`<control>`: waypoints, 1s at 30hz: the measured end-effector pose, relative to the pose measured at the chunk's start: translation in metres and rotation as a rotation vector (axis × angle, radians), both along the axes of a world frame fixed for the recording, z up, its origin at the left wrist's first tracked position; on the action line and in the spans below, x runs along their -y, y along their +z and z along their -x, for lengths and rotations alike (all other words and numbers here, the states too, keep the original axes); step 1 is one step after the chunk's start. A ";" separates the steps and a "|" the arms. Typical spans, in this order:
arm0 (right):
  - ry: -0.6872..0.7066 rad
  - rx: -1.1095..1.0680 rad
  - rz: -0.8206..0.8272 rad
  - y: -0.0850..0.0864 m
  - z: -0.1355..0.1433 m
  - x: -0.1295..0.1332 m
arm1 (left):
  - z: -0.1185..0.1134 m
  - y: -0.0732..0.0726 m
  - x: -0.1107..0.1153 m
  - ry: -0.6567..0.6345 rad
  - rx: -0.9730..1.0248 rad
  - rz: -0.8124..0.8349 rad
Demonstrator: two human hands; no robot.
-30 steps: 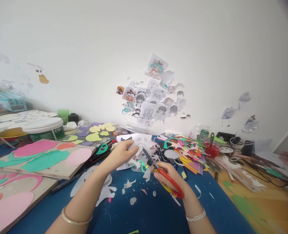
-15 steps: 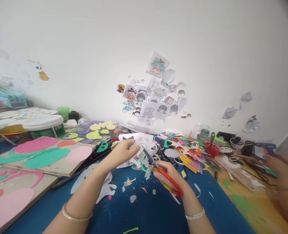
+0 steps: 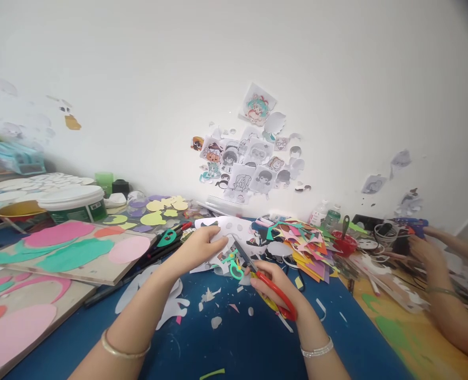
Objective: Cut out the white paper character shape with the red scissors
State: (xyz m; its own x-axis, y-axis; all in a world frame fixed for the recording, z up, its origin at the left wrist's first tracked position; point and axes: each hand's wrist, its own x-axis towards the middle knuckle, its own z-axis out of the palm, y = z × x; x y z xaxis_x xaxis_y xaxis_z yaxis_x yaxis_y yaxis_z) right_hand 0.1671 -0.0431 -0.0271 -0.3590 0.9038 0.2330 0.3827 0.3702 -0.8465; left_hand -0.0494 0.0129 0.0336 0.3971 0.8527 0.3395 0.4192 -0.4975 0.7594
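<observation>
My left hand (image 3: 202,245) pinches the left edge of a sheet of white paper (image 3: 244,226) printed with grey oval shapes. In my right hand (image 3: 271,277) are scissors (image 3: 275,293) with red handles and dark blades. Their blades point up and left at the paper's lower edge, close to my left fingertips. Below the paper lies a green looped handle (image 3: 236,270), perhaps of small scissors, among paper offcuts. White scraps (image 3: 208,296) are scattered on the blue mat (image 3: 234,348) between my forearms.
Boards with coloured felt-like shapes (image 3: 75,253) lie left, near a lidded white tub (image 3: 71,203). A pile of coloured paper (image 3: 305,245) and a red bowl (image 3: 345,244) stand right. Another person's hand (image 3: 422,253) works at far right beside a blue tool (image 3: 414,226). Drawings (image 3: 258,150) cover the wall.
The white paper has shifted and turned slightly, showing more of the green handle beneath. My hands stay nearly in place. At far right, the other person's hands and the blue tool have moved left.
</observation>
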 end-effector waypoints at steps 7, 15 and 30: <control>0.017 0.019 -0.005 0.001 -0.002 -0.001 | 0.000 -0.002 -0.001 -0.003 -0.005 0.024; 0.015 0.013 0.014 0.003 0.000 0.001 | 0.000 0.002 0.002 0.013 0.003 0.015; 0.007 0.028 0.008 0.002 -0.001 -0.001 | 0.002 -0.001 -0.001 -0.009 -0.034 0.016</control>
State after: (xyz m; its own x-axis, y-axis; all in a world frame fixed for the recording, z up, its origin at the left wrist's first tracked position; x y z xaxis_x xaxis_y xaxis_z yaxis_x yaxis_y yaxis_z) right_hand 0.1679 -0.0424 -0.0253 -0.3715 0.9031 0.2153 0.4033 0.3659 -0.8387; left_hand -0.0519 0.0144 0.0329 0.4162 0.8540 0.3123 0.4404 -0.4898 0.7524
